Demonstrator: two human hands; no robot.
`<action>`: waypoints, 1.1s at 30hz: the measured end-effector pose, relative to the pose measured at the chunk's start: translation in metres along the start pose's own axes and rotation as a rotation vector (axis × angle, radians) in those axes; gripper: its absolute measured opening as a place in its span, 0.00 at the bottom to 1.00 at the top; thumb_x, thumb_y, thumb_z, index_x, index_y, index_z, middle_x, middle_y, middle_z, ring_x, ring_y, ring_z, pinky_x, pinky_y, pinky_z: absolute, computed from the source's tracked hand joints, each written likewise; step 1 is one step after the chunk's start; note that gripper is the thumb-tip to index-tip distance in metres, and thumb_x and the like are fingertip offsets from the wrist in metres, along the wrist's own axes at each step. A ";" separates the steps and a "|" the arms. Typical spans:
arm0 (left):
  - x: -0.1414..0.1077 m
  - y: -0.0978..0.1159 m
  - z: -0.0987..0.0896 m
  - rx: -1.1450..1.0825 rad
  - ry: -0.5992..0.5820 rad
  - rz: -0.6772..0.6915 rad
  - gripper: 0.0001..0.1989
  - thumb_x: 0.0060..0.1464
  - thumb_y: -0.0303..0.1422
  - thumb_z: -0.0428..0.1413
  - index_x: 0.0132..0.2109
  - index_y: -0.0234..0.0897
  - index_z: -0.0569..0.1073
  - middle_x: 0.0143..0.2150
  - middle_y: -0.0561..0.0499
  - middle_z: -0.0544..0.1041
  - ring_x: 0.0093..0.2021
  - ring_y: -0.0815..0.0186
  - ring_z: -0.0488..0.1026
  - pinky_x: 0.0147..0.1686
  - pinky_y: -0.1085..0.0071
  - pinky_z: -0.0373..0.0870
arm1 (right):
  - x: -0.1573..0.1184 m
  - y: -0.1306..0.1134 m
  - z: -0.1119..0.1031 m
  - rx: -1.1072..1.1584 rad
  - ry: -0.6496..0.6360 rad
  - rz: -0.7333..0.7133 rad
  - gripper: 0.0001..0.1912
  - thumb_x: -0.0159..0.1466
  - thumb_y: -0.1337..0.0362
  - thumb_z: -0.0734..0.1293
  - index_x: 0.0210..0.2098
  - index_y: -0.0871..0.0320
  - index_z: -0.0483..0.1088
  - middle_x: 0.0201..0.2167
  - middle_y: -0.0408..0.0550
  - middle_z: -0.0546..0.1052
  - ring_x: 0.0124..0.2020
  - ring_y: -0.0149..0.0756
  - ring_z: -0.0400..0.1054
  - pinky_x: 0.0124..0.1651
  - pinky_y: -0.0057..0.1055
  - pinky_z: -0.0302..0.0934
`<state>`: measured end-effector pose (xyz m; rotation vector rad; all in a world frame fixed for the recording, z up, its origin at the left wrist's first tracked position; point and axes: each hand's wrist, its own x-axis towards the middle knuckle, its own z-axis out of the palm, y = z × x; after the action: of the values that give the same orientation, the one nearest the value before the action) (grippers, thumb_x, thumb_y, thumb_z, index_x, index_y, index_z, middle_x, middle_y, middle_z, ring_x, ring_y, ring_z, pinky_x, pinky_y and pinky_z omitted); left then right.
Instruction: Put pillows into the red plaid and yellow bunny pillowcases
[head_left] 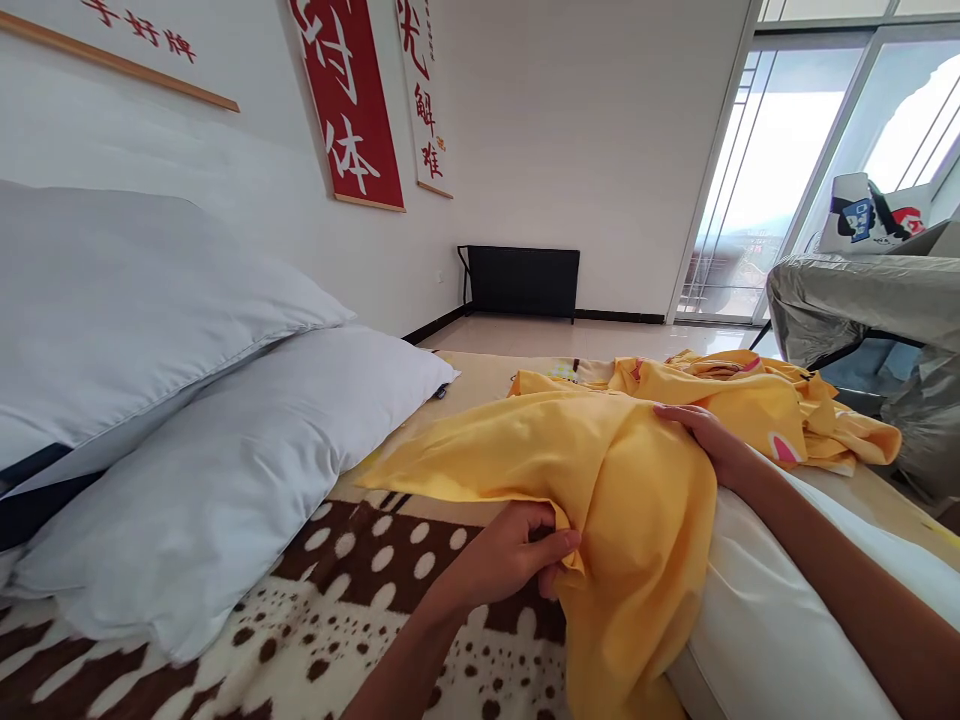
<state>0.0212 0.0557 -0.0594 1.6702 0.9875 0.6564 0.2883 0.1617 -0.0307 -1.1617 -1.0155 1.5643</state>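
A yellow pillowcase (525, 440) is spread loosely over the bed, one corner pointing left and a fold hanging toward me. My left hand (529, 550) pinches its near edge between thumb and fingers. On the upper right part of the cloth, my right hand (697, 430) grips the fabric; some of its fingers are hidden. Under my right forearm lies a white pillow (772, 600), partly covered by the yellow cloth. How far the pillow reaches into the case cannot be seen.
Two white pillows (225, 470) are stacked at the left. More yellow printed bedding (750, 400) lies bunched behind my right hand. A brown and cream spotted blanket (322, 620) covers the near bed. A black folded panel (523, 282) leans by the far wall; a grey-covered table (862, 290) stands right.
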 end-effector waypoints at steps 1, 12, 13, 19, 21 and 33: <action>0.001 -0.004 -0.004 -0.036 -0.025 -0.004 0.21 0.56 0.47 0.52 0.24 0.35 0.67 0.17 0.54 0.68 0.21 0.71 0.64 0.28 0.74 0.60 | -0.001 0.000 -0.001 -0.033 -0.049 0.012 0.10 0.53 0.64 0.73 0.35 0.60 0.74 0.34 0.52 0.80 0.32 0.41 0.76 0.34 0.31 0.71; -0.012 -0.054 -0.100 -0.154 0.578 -0.003 0.32 0.53 0.59 0.45 0.34 0.33 0.74 0.29 0.44 0.77 0.25 0.63 0.72 0.21 0.73 0.57 | -0.008 0.003 0.005 -0.072 -0.187 -0.035 0.11 0.53 0.66 0.73 0.37 0.60 0.75 0.36 0.52 0.80 0.33 0.38 0.76 0.36 0.28 0.70; -0.014 -0.054 -0.103 -0.206 0.686 0.013 0.32 0.52 0.60 0.45 0.36 0.33 0.73 0.30 0.44 0.77 0.25 0.63 0.72 0.20 0.73 0.57 | -0.009 0.004 0.006 -0.075 -0.182 -0.027 0.11 0.53 0.66 0.73 0.37 0.61 0.75 0.35 0.51 0.80 0.33 0.38 0.76 0.35 0.28 0.70; -0.014 -0.041 -0.097 -0.307 0.956 -0.009 0.26 0.40 0.50 0.63 0.39 0.35 0.73 0.29 0.51 0.75 0.23 0.67 0.69 0.15 0.77 0.59 | -0.023 0.014 0.020 -0.092 -0.164 0.038 0.08 0.52 0.64 0.75 0.31 0.58 0.74 0.30 0.47 0.80 0.29 0.35 0.75 0.29 0.25 0.68; -0.012 -0.043 -0.096 -0.359 1.027 -0.023 0.22 0.34 0.41 0.69 0.35 0.34 0.73 0.26 0.54 0.73 0.21 0.70 0.66 0.14 0.78 0.58 | -0.028 0.017 0.025 -0.099 -0.172 0.041 0.10 0.52 0.63 0.75 0.31 0.58 0.74 0.29 0.46 0.80 0.28 0.34 0.74 0.27 0.24 0.68; -0.007 -0.084 -0.132 -0.930 1.102 0.002 0.06 0.49 0.21 0.56 0.36 0.32 0.72 0.28 0.48 0.77 0.26 0.65 0.75 0.30 0.69 0.77 | -0.090 0.060 0.074 -0.161 -0.710 0.188 0.23 0.50 0.62 0.75 0.45 0.58 0.73 0.43 0.48 0.78 0.45 0.38 0.73 0.46 0.28 0.66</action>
<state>-0.1140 0.1253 -0.0978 0.4010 1.1097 1.7887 0.2178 0.0530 -0.0511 -0.8218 -1.5425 2.1482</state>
